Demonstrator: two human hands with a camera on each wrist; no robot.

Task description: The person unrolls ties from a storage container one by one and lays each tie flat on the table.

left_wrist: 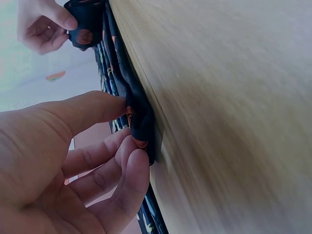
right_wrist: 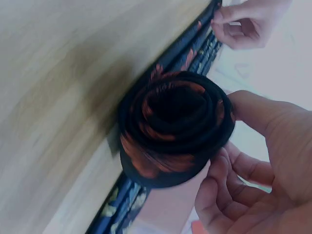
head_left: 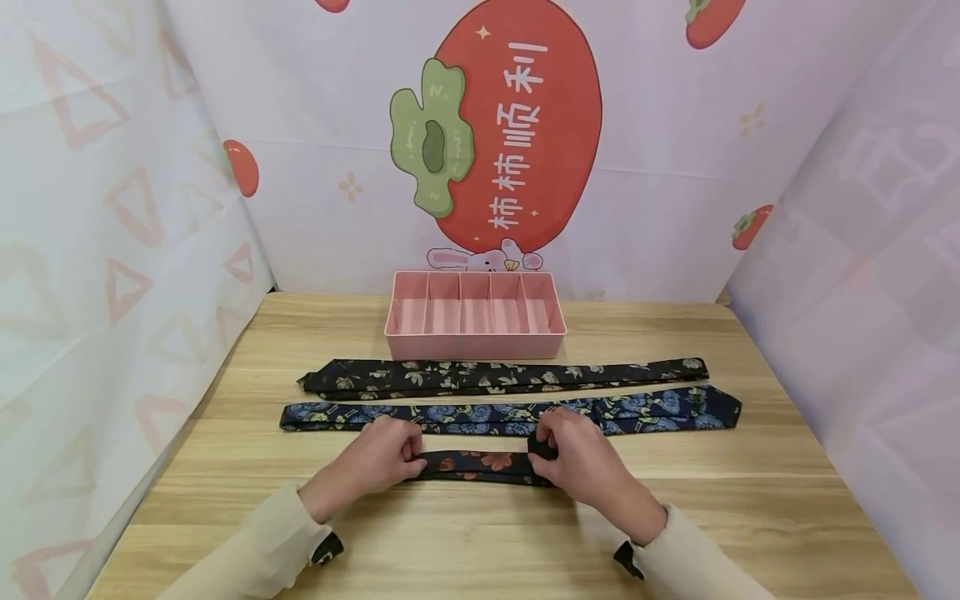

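A dark necktie with orange-red flowers point(head_left: 480, 463) lies across the table nearest the person, its right part wound into a roll point(right_wrist: 170, 126). My right hand point(head_left: 577, 457) holds that roll between thumb and fingers; the coil's spiral shows in the right wrist view. At the tie's other end, my left hand point(head_left: 382, 454) pinches the fabric point(left_wrist: 139, 119) between thumb and fingertips. Just beyond the hands stretches a navy necktie with blue flowers point(head_left: 480, 418), laid flat. Behind it lies a black necktie with pale flowers point(head_left: 480, 377).
A pink box point(head_left: 476, 346) with several upright compartments stands at the back of the wooden table point(head_left: 480, 542). White printed cloth point(head_left: 315, 217) hangs behind and on both sides.
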